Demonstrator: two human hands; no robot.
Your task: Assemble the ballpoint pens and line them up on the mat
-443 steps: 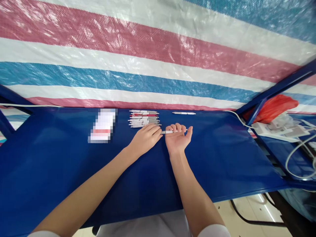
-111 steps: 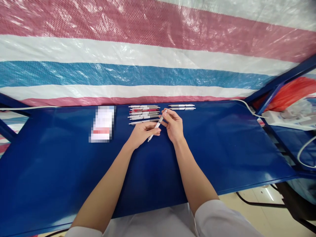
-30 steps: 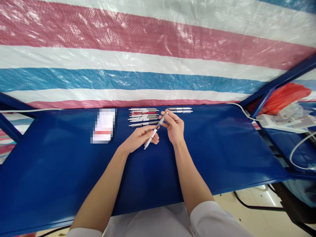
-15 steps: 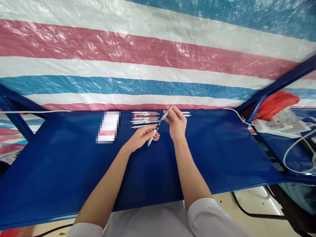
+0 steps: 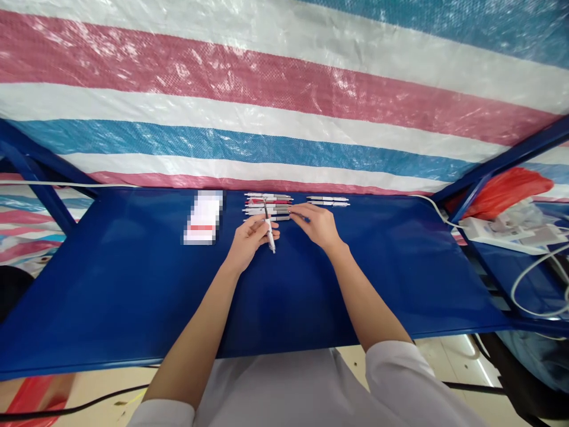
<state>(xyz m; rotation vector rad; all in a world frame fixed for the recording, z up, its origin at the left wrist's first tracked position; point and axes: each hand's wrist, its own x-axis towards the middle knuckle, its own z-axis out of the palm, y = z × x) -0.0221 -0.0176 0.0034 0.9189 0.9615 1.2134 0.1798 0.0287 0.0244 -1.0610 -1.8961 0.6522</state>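
Observation:
My left hand (image 5: 248, 240) is closed around a white pen (image 5: 271, 237), which stands out steeply with its thin dark end pointing toward the back. My right hand (image 5: 317, 224) has its fingertips pinched together at the right ends of a stack of pens; anything between them is too small to make out. That stack of several white pens (image 5: 280, 196), with a red one (image 5: 282, 202) among them, lies side by side behind my left hand, partly hidden by it. Two more pens (image 5: 329, 203) lie parallel behind my right hand.
A blurred white and red packet (image 5: 203, 218) lies left of the pens on the blue table (image 5: 146, 284). Striped plastic sheeting hangs behind. At the right are a red bag (image 5: 511, 190), a white power strip (image 5: 502, 234) and cables. Blue metal braces stand at both sides.
My right hand has let go of the grey barrel and moved to the stack's right ends. The pen in my left hand has swung more upright. The view has shifted slightly.

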